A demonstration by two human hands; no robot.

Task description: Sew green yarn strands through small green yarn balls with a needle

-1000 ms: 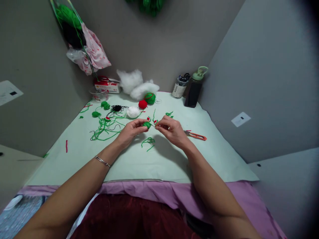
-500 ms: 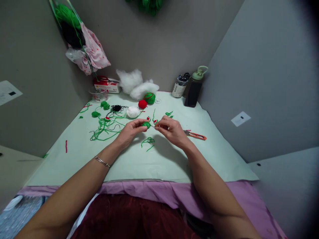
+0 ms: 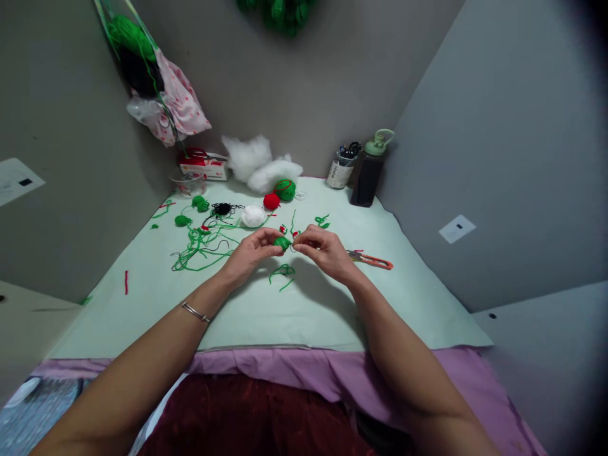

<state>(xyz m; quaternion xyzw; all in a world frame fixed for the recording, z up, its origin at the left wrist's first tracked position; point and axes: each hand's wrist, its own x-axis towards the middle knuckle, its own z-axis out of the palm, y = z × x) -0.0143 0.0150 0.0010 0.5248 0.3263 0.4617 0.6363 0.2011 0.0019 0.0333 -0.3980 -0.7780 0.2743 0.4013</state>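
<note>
Between the thumb and fingers of my left hand (image 3: 254,249) is a small rounded green crocheted piece (image 3: 282,243), held above the table. My right hand (image 3: 323,247) is pinched closed just beside the piece's right end. A thin dark thing shows at its fingertips, too small to name. Behind the hands lie two little red-and-white crocheted bits (image 3: 283,229) with green strands. Below the piece, loose green yarn ends (image 3: 284,271) rest on the pale table cover (image 3: 285,316).
Left of my hands spreads a tangle of green yarn (image 3: 199,252) and a black yarn heap (image 3: 222,209). White (image 3: 253,216), red (image 3: 271,201) and green yarn balls (image 3: 286,190) sit before white stuffing (image 3: 273,174). Orange-handled snips (image 3: 375,261) lie right; a bottle (image 3: 368,177) stands behind.
The green piece has turned and shifted slightly right in my left hand. My right fingertips have come closer to it, narrowing the gap.
</note>
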